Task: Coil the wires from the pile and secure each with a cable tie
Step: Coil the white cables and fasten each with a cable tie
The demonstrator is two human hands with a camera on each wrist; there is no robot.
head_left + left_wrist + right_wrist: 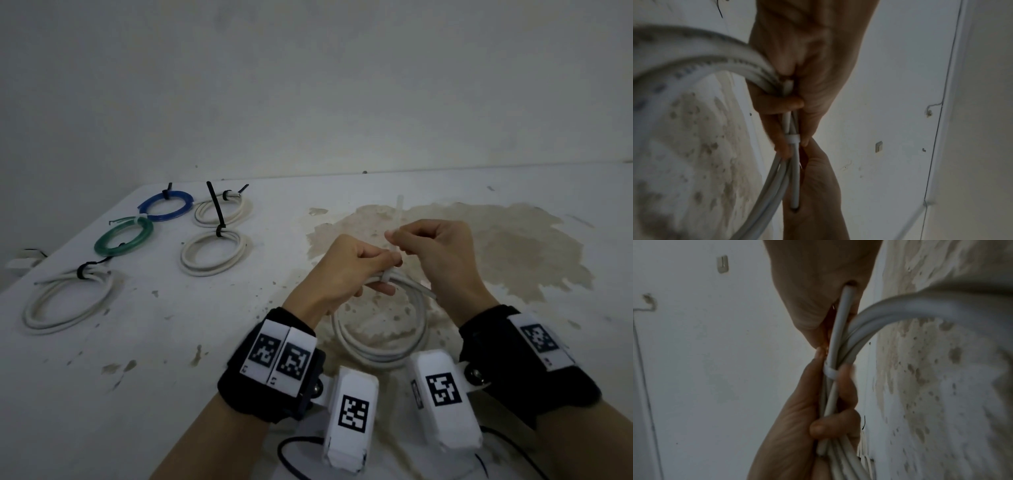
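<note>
In the head view, a white wire coil is being gripped at its twelve o'clock by the left hand, above the table; the white cable tie tail is being pinched by the right hand. In both wrist views, the tie is being seen looped around the bundled strands.

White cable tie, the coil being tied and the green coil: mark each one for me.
White cable tie (398, 214): head view, on its free tail above the right hand's fingers.
White coil (380, 353): head view, on its near arc between the wrists.
Green coil (118, 245): head view, on its near rim.
</note>
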